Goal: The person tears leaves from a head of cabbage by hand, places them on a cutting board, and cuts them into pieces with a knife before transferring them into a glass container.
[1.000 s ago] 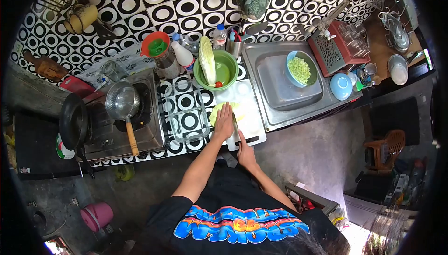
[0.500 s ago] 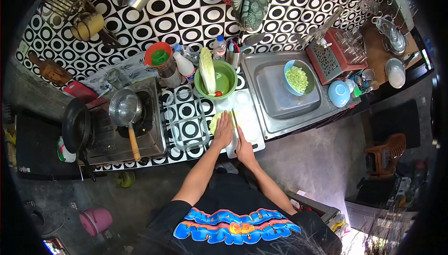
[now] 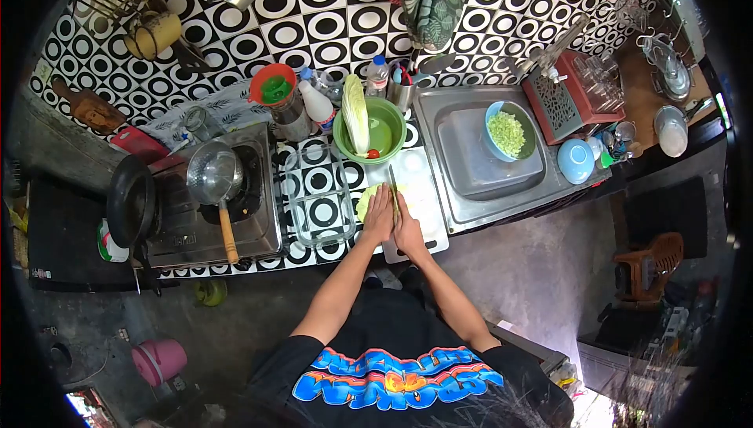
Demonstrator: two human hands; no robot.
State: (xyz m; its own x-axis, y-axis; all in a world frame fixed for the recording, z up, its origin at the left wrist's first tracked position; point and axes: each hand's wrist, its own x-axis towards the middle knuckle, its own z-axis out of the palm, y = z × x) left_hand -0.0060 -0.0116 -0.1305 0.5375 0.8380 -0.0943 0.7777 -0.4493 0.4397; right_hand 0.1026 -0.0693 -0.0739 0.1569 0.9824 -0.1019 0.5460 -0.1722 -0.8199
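My left hand [image 3: 380,215] lies flat, fingers stretched forward, on pale green napa cabbage leaves [image 3: 364,202]. Under them is a white cutting board [image 3: 427,220]. Closed around the handle of a knife [image 3: 393,179], my right hand [image 3: 406,232] sits close beside the left. The blade points away from me, along the left fingers; its edge is too small to make out against the leaves. Beyond the board, a green bowl [image 3: 400,136] holds an upright napa cabbage [image 3: 355,114] and a small red tomato [image 3: 373,154].
A glass dish [image 3: 315,238] stands left of the board. Farther left, a saucepan [image 3: 213,173] rests on the stove [image 3: 176,228]. In the sink [image 3: 463,134] to the right is a blue bowl [image 3: 490,142] of chopped cabbage [image 3: 507,133]. Bottles [image 3: 315,104] stand behind.
My right hand has moved forward with the knife and is now closer to my left hand. The left hand stays on the leaves. The whole view has shifted slightly.
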